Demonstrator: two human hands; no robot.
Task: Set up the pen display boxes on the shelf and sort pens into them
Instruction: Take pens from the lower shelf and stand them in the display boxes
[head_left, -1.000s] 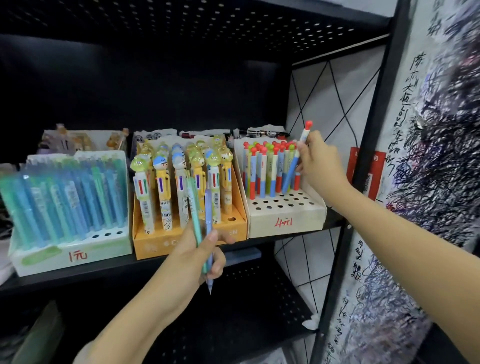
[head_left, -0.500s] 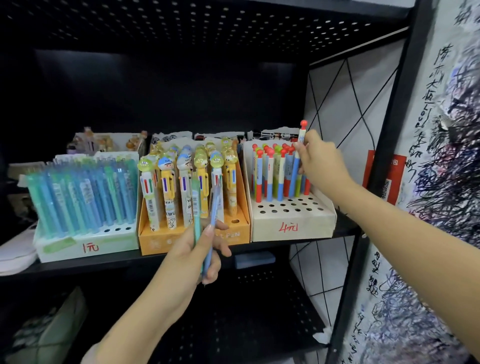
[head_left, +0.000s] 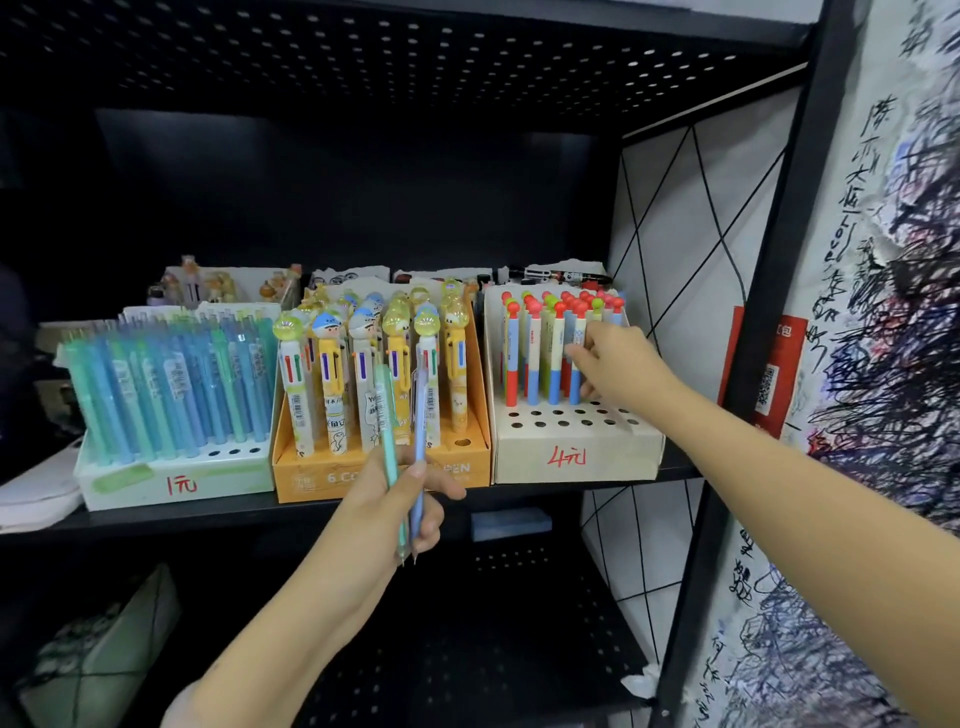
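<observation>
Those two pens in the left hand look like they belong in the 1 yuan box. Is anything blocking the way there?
Nothing visible. The left hand holds the green pen and blue pen before the orange box; the 1 yuan box alongside has open holes.

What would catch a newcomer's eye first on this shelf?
Three pen display boxes in a row: teal and blue pens on the left, cartoon-headed pens in the orange middle box, red-capped pens at right, where the right hand reaches. The left hand grips two slim pens in front.
</observation>
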